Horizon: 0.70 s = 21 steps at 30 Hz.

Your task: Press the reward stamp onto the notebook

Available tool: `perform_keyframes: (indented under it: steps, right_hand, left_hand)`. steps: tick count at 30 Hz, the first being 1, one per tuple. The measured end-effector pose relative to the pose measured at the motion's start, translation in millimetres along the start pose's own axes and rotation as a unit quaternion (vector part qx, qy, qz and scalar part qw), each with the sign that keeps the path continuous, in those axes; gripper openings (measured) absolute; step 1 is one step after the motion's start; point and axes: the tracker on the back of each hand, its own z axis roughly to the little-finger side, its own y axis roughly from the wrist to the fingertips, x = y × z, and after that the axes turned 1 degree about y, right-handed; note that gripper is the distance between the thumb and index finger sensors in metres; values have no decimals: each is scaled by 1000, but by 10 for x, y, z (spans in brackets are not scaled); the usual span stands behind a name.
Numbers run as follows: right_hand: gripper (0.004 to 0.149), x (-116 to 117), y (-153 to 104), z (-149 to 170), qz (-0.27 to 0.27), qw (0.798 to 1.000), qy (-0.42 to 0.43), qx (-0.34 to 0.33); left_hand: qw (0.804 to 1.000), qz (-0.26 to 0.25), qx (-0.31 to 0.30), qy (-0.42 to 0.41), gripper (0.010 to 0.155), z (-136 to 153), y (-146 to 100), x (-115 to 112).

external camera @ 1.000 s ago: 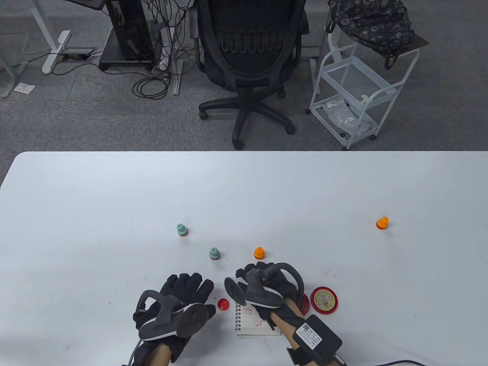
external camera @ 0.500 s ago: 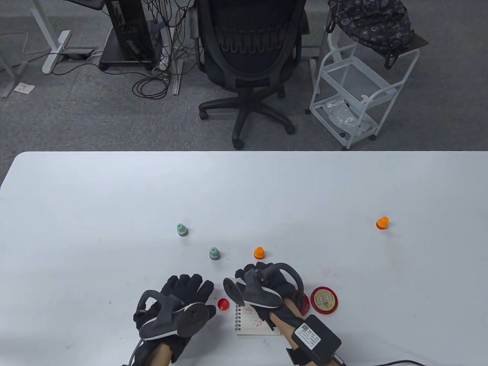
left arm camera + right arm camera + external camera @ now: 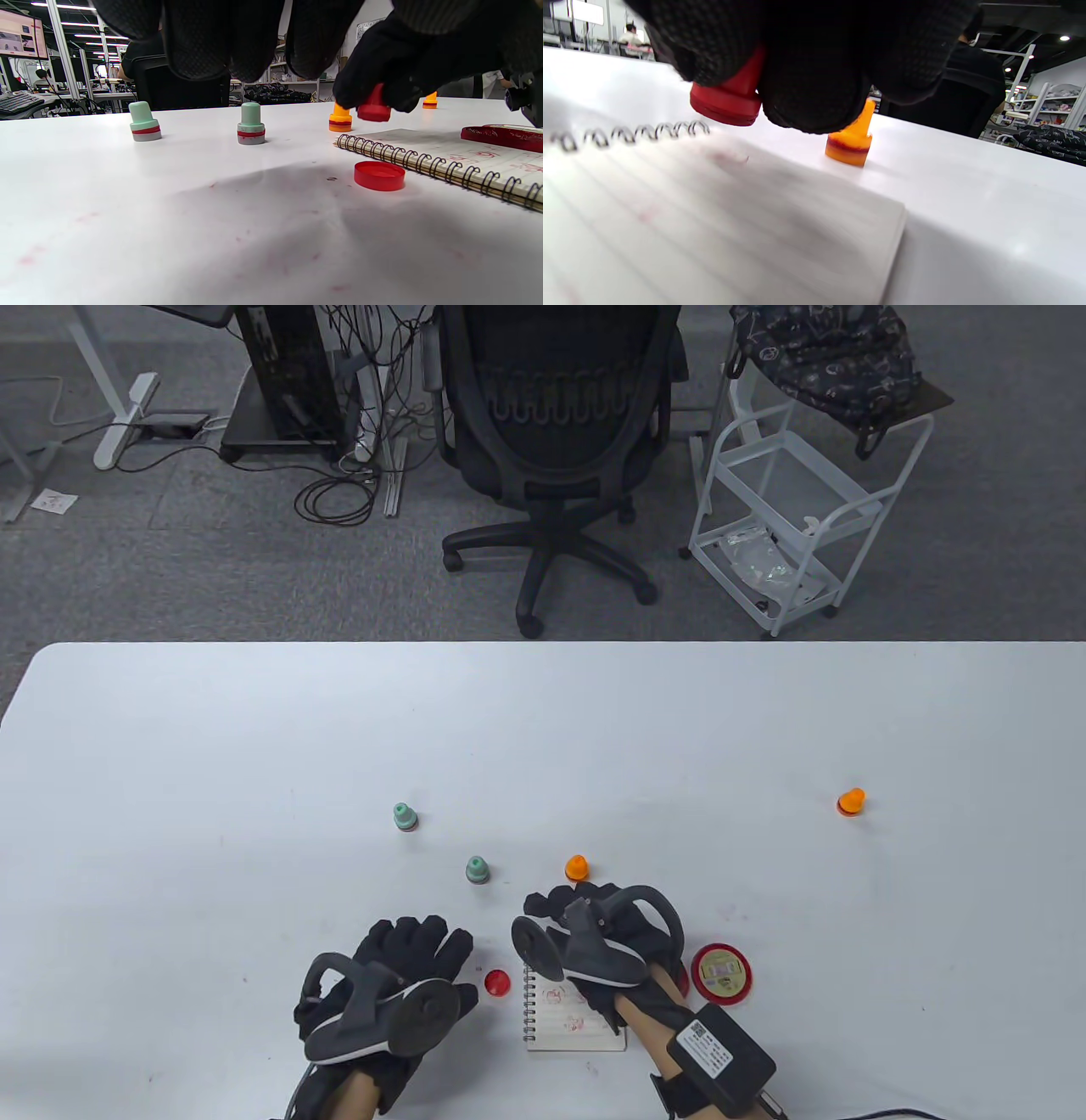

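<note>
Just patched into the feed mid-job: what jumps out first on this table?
The right hand grips a red stamp, lifted just above the far end of the open spiral notebook, whose page already bears red prints. The stamp's red cap lies on the table beside the spiral, with the left hand just left of it. Two green stamps and an orange one stand capped beyond.

The table view looks steeply down from above; both wrist views skim low and close, sharing the white spiral-bound notebook (image 3: 445, 159) and nearest small orange knobbed stamp (image 3: 852, 142).
</note>
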Motion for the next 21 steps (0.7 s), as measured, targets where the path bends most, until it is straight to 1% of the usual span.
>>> perform_keyframes:
  steps: [4,6,9,11,14,18,20,21]
  right_hand:
    - [50,-125,-123,105,14,1000,9,1]
    - [49,-206,-224,194,26,1000,13,5]
    - [49,-324,-372,388,49,997,46,24]
    - [50,-349,-453,499,52,996,71,33]
    - [49,-315,-584,634,37,994,98,37]
    - [49,-167,-771,755,74,988,127,53]
    - [49,-107,-841,809,42,990,126,54]
    - [49,-94,-875,832,43,990,123,57]
  left_hand:
    - [1000,0,0,-3,66,4,-5,-4]
    - [1000,0,-2,-6,66,1,-7,-11]
    - [1000,5,-6,-7,67,-15,14,-34]
    - [1000,10,-8,-6,66,-22,24,-48]
    - [1000,12,-9,-13,66,-25,35,-73]
    - [1000,17,-7,-25,67,-25,47,-122]
    - [1000,13,-10,-24,67,-28,57,-145]
    - [1000,1,-13,-22,66,-32,61,-149]
